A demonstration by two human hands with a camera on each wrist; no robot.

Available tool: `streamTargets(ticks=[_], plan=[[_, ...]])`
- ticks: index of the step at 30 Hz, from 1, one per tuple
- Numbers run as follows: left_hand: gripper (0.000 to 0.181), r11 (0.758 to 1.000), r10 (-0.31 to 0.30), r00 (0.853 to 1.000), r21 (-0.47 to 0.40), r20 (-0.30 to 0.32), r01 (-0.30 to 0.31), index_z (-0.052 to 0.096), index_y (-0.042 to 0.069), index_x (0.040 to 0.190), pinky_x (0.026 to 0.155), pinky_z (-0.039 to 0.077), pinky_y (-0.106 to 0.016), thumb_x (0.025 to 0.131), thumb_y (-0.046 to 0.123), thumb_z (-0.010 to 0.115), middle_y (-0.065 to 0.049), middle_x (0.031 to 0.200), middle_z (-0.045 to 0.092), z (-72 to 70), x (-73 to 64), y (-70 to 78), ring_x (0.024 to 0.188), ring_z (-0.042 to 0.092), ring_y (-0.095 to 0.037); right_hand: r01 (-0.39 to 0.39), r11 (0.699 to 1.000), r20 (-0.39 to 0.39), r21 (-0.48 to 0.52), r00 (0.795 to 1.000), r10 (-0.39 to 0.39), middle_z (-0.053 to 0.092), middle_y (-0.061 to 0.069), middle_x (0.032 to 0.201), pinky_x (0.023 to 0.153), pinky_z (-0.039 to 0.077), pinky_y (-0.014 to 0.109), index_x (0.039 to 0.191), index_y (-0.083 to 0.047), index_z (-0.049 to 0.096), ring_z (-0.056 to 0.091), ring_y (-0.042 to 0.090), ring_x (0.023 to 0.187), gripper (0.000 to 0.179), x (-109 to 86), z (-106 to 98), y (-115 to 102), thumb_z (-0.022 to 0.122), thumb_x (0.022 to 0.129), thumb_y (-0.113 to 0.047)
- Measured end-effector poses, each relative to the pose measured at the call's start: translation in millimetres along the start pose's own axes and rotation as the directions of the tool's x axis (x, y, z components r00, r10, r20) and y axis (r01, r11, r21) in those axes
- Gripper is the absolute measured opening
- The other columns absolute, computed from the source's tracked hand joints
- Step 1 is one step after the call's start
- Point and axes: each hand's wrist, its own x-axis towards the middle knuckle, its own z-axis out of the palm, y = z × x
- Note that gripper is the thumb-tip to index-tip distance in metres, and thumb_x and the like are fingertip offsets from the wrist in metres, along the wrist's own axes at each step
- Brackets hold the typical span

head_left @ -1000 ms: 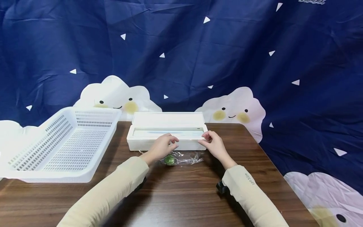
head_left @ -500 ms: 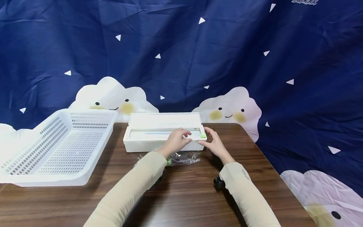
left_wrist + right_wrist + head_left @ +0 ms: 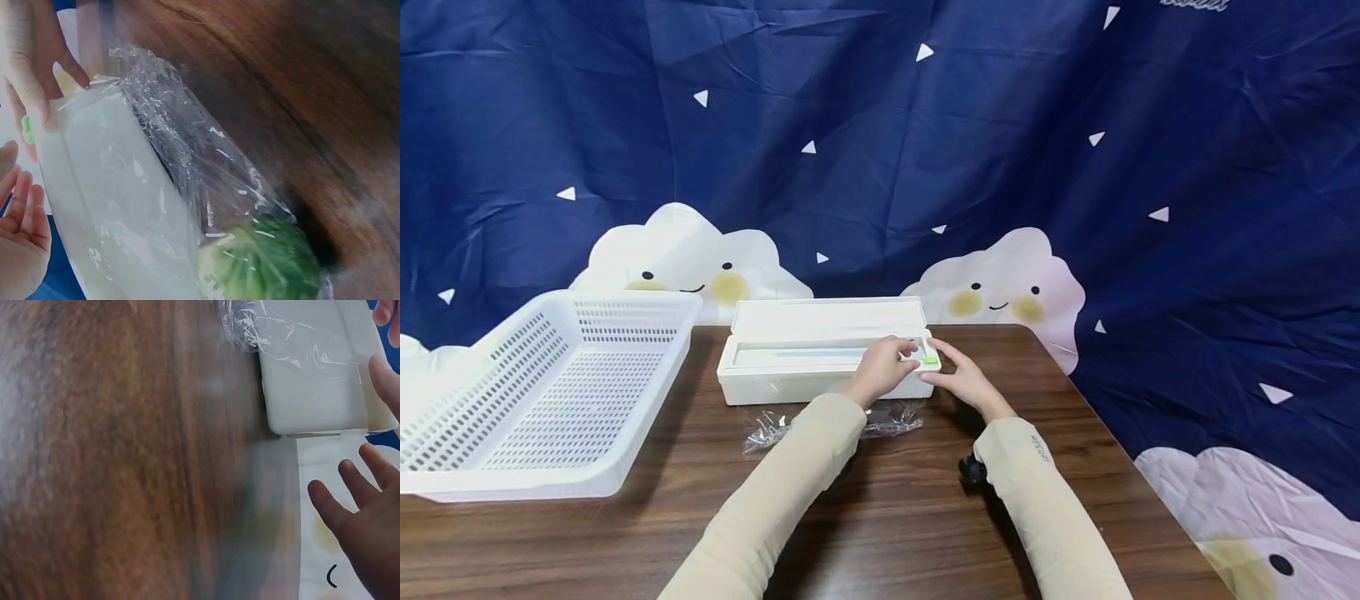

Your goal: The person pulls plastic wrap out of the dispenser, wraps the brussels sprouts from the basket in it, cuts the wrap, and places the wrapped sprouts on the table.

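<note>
A white cling film dispenser (image 3: 790,385) stands on the table with its lid (image 3: 827,315) raised. Clear film (image 3: 187,134) hangs down its front, and a round leafy green vegetable (image 3: 262,265) lies under or in that film; my left forearm hides it in the head view. The green slide cutter (image 3: 931,361) sits at the dispenser's right end. My left hand (image 3: 880,368) hovers over the front rim, fingers loosely curled and empty, tips just left of the cutter. With thumb and forefinger my right hand (image 3: 968,385) holds the right end, its other fingers (image 3: 359,484) spread free.
A large white perforated basket (image 3: 658,392) stands on the left of the wooden table (image 3: 925,517). Behind hangs a dark blue curtain (image 3: 820,100) with cloud faces. The table's right edge slopes down past my right forearm.
My left hand has moved right along the dispenser to near its right end. My right fingers have opened out round that end, and the green cutter shows there. The head view has shifted slightly.
</note>
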Motion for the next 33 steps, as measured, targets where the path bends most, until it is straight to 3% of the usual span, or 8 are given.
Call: streamTargets(ticks=[5, 14, 24, 33], plan=[[0.023, 1.000, 0.026, 1.000, 0.003, 0.015, -0.026, 0.067, 0.006, 0.106, 0.074, 0.047, -0.029, 0.086, 0.016, 0.066, -0.008, 0.096, 0.063, 3.7, 4.9, 4.9, 0.086, 0.058, -0.019, -0.034, 0.999, 0.011, 0.025, 0.999, 0.034, 0.038, 0.023, 0.137, 0.093, 0.037, 0.042, 0.137, 0.001, 0.038, 0.040, 0.035, 0.118, 0.061, -6.8, -1.8, -20.7, 0.066, 0.084, -0.007], [0.023, 0.998, 0.041, 0.999, 0.043, -0.005, -0.040, 0.070, 0.009, 0.104, 0.069, 0.044, -0.028, 0.084, 0.021, 0.068, -0.004, 0.088, 0.062, 14.1, 11.2, 9.1, 0.079, 0.057, -0.017, 0.024, 0.997, 0.014, 0.068, 1.000, -0.025, 0.045, 0.020, 0.133, 0.082, 0.045, 0.025, 0.135, 0.000, 0.043, 0.053, 0.023, 0.104, 0.054, 1.4, -1.2, 2.5, 0.065, 0.085, -0.005], [0.015, 0.993, 0.039, 0.996, 0.112, -0.080, -0.030, 0.074, 0.012, 0.094, 0.068, 0.045, -0.028, 0.083, 0.020, 0.069, -0.001, 0.083, 0.063, 17.8, 11.7, 7.5, 0.078, 0.058, -0.017, 0.046, 0.997, -0.009, 0.067, 0.999, -0.046, 0.043, 0.024, 0.133, 0.080, 0.046, 0.027, 0.129, 0.007, 0.047, 0.052, 0.037, 0.106, 0.050, -5.1, 3.1, -20.3, 0.065, 0.084, -0.001], [0.015, 0.986, 0.076, 0.996, 0.155, -0.052, -0.068, 0.074, 0.009, 0.093, 0.070, 0.046, -0.031, 0.083, 0.019, 0.069, -0.003, 0.079, 0.059, 11.4, 10.9, 5.6, 0.077, 0.058, -0.020, 0.183, 0.979, -0.072, 0.094, 0.982, -0.176, 0.047, 0.016, 0.131, 0.077, 0.049, 0.027, 0.126, -0.006, 0.056, 0.057, 0.027, 0.100, 0.049, 0.8, 3.0, 14.4, 0.071, 0.082, -0.021]])
